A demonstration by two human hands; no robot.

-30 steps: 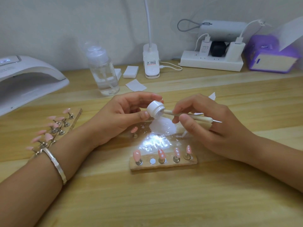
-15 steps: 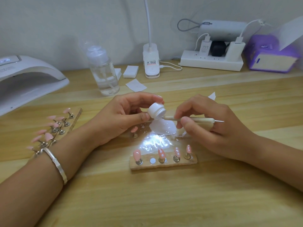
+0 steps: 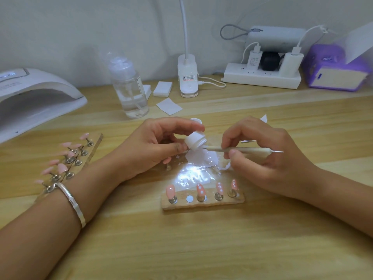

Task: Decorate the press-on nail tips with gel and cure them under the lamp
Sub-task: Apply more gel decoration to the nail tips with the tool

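The wooden table (image 3: 201, 249) fills the frame, with its widest bare stretch across the bottom, below both forearms. The white curing lamp (image 3: 34, 102) sits at the upper left, cut by the frame edge, its mouth facing the centre. Along the wall at the upper right stand a power strip (image 3: 262, 78) and a purple box (image 3: 339, 71). Left of them are a clip lamp base (image 3: 188, 77) and a clear pump bottle (image 3: 131, 91). At centre, the left hand (image 3: 153, 146) pinches a small white jar (image 3: 195, 140), tilted with its mouth toward the right. The right hand (image 3: 268, 156) grips a dotting tool (image 3: 242, 149) lying nearly level, its tip at the jar's rim. Both hover over a glossy sheet (image 3: 193, 174). Just below it, between the wrists, a wooden holder strip (image 3: 201, 203) carries four pink nail tips (image 3: 200, 188) on upright pegs, three of them dotted white. A second rack (image 3: 70, 158) of plain pink tips lies at the left, just beside the left wrist.
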